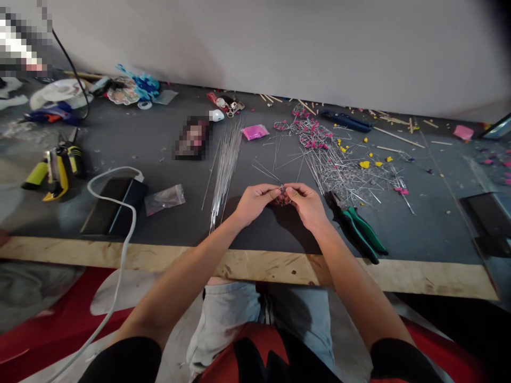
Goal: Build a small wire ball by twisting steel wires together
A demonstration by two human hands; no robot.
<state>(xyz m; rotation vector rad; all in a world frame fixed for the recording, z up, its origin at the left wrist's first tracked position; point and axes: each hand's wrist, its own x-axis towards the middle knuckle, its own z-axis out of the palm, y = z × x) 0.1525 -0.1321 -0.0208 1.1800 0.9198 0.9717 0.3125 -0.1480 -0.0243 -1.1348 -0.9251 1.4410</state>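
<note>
Head view: A person works a wire piece [282, 188] with two bare hands over a grey desk [439, 234], seen from above.
Left hand [254, 201]: Its grip is closed at the fingertips, thumb against finger, pinching the wire piece from 9 o'clock.
Right hand [306, 202]: Its grip is likewise closed, pinching the same piece from 3 o'clock, close beside the other thumb.
Wire piece: Held between the hands near the desk's front edge; whether it touches the desk cannot be told. Fingers cover much of it, so its long axis and heading are unclear. Thin wires reach toward 10 o'clock, though whether they belong to it is uncertain.
Fingerwork: The step in hand looks like shaping or joining wire by touch; the next move would call for one steady pinch while the other guides the wire.
Wire bundle [227, 170]: At 9 to 10 o'clock from the hands, strands running roughly from 7 to 1.
Wire heap [343, 175]: Tangled at 2 o'clock.
Pliers [361, 229]: At 4 o'clock, nose toward 10.
</note>
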